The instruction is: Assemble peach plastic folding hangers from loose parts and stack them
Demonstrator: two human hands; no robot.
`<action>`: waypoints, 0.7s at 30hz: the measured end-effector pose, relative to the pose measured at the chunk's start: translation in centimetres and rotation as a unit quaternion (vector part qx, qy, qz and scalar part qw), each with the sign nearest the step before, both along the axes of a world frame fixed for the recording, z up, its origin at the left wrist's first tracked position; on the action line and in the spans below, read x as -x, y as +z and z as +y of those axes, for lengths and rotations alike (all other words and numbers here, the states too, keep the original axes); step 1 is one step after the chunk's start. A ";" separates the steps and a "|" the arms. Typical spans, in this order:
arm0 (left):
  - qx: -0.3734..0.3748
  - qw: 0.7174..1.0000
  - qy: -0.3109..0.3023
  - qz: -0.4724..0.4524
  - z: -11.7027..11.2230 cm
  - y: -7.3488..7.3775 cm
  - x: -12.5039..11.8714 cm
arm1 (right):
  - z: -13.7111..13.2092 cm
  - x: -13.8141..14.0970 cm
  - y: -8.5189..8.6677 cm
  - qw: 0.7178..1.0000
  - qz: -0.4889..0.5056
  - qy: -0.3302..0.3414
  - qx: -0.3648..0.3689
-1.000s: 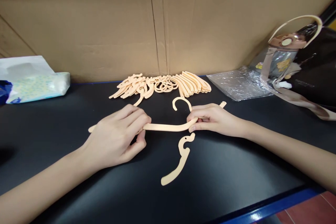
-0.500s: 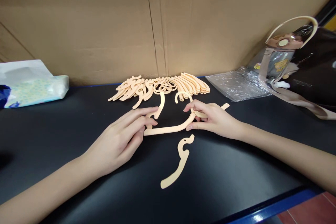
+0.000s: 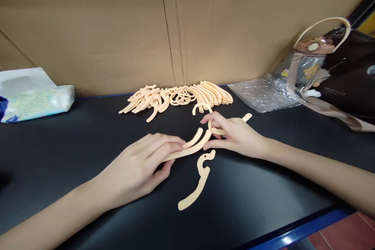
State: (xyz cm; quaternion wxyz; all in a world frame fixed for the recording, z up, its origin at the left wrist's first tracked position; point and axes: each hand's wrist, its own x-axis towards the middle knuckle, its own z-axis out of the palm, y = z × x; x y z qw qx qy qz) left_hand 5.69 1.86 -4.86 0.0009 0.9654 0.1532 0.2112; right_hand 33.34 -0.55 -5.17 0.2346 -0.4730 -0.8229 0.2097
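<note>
A peach plastic hanger with folding arms [image 3: 195, 145] lies on the black table [image 3: 263, 187] between my hands. My left hand [image 3: 145, 164] pinches its left arm, which is folded back on itself. My right hand [image 3: 231, 136] grips the hanger's middle, below its small hook [image 3: 200, 107]; the right arm's tip pokes out past my fingers. A loose curved hanger piece [image 3: 197, 181] lies flat just in front of both hands, touched by neither.
A pile of several more peach hanger parts [image 3: 175, 95] lies at the back by the cardboard wall [image 3: 117, 27]. A clear plastic bag [image 3: 262, 93] and a dark bag with a bottle [image 3: 328, 70] sit at right. A tissue pack [image 3: 35, 99] rests far left.
The hanger's left arm has been folded inward from straight to doubled over. My left hand slid right and down; my right hand kept its grip on the middle.
</note>
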 end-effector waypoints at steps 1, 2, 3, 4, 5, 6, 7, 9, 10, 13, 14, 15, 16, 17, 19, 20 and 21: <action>-0.008 1.000 -0.010 0.002 -0.1 0.0 -0.1 | 0.0 0.1 0.0 1.000 0.000 0.002 -0.002; -0.014 1.000 -0.015 0.002 -0.2 0.0 -0.1 | -0.1 0.1 0.0 1.000 0.001 0.005 -0.005; -0.019 1.000 -0.017 0.002 -0.2 0.0 -0.2 | -0.1 0.1 0.0 1.000 0.004 0.008 -0.007; -0.023 1.000 -0.016 0.002 -0.2 0.0 -0.2 | -0.1 0.1 0.0 1.000 0.007 0.011 -0.008; -0.026 1.000 -0.011 0.001 -0.2 0.0 -0.1 | -0.1 0.1 0.0 1.000 0.012 0.011 -0.007; -0.027 1.000 -0.005 -0.001 -0.1 0.0 -0.1 | -0.1 0.0 0.0 1.000 0.019 0.009 -0.004; -0.029 1.000 0.003 -0.003 0.0 -0.1 -0.1 | -0.1 0.0 0.0 1.000 0.024 0.003 0.000; -0.036 0.999 0.014 -0.006 0.3 -0.1 0.0 | 0.0 -0.1 -0.1 0.999 0.030 -0.015 0.004; -0.043 0.999 0.017 -0.006 0.4 -0.1 0.0 | 0.0 -0.2 -0.1 0.999 0.029 -0.023 0.001; -0.073 0.997 0.022 -0.002 0.7 -0.1 0.1 | 0.0 -0.2 -0.2 0.999 0.012 -0.026 -0.030; -0.083 0.996 0.024 0.000 0.8 -0.1 0.1 | 0.0 -0.1 -0.2 0.999 0.003 -0.017 -0.041; -0.091 0.995 0.028 0.001 0.9 -0.1 0.1 | -0.1 -0.1 -0.2 0.999 -0.006 -0.006 -0.051; -0.098 0.995 0.031 0.001 0.9 -0.1 0.2 | -0.1 0.0 -0.2 0.998 -0.013 0.004 -0.059; -0.104 0.994 0.034 -0.001 1.0 -0.2 0.2 | -0.2 0.1 -0.2 0.998 -0.018 0.016 -0.066; -0.106 0.994 0.037 -0.006 1.2 -0.3 0.3 | -0.5 0.3 -0.1 0.996 -0.021 0.046 -0.078; -0.102 0.994 0.038 -0.007 1.2 -0.3 0.4 | -0.6 0.4 -0.1 0.994 -0.021 0.062 -0.087; -0.096 0.995 0.040 -0.005 1.3 -0.3 0.4 | -0.8 0.6 0.0 0.992 -0.021 0.078 -0.095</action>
